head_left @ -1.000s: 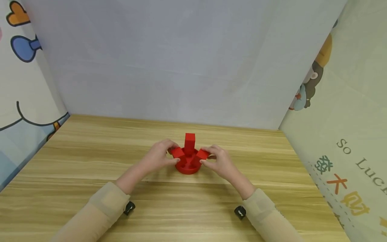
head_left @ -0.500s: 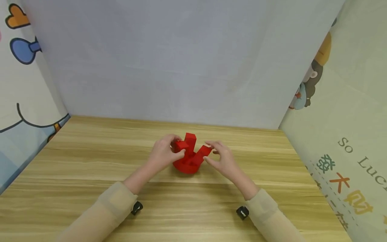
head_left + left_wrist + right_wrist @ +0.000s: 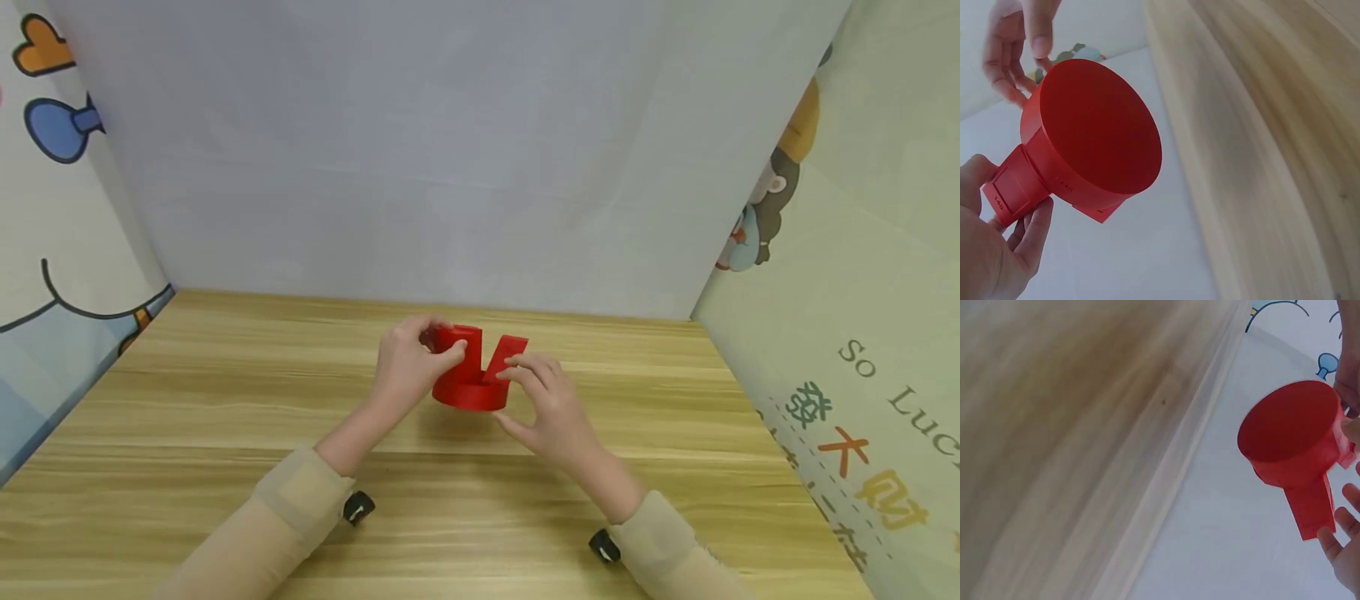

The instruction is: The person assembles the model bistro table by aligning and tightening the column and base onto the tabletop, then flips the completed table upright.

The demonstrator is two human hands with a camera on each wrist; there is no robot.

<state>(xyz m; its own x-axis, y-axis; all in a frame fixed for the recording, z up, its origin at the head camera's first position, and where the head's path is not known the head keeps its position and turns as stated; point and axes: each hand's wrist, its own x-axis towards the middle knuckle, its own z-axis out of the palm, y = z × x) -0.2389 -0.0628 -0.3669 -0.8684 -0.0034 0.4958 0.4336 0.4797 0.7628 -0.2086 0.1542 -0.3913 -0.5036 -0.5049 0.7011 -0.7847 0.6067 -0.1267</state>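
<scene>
A red plastic piece with a round base (image 3: 471,396) and three blocky posts spreading from it is held a little above the table. My left hand (image 3: 408,367) grips one post (image 3: 1015,181) between thumb and fingers. In the left wrist view the base's round underside (image 3: 1100,125) faces the camera, and small raised or cut digits show on the red surface. My right hand (image 3: 558,408) is by the right-hand post (image 3: 507,358), its fingers spread and not closed round it. In the right wrist view one fingertip seems to touch that post's end (image 3: 1313,515).
The wood-grain table (image 3: 420,508) lies beneath. A pale cloth wall (image 3: 450,167) stands behind it, with printed sheets (image 3: 847,292) at the sides. A black strap device (image 3: 358,507) sits at the left cuff, another (image 3: 604,546) at the right.
The red piece has risen off the table and tipped, so its base's outer side shows. My left hand moved up with it. My right hand let go of its post and spread its fingers.
</scene>
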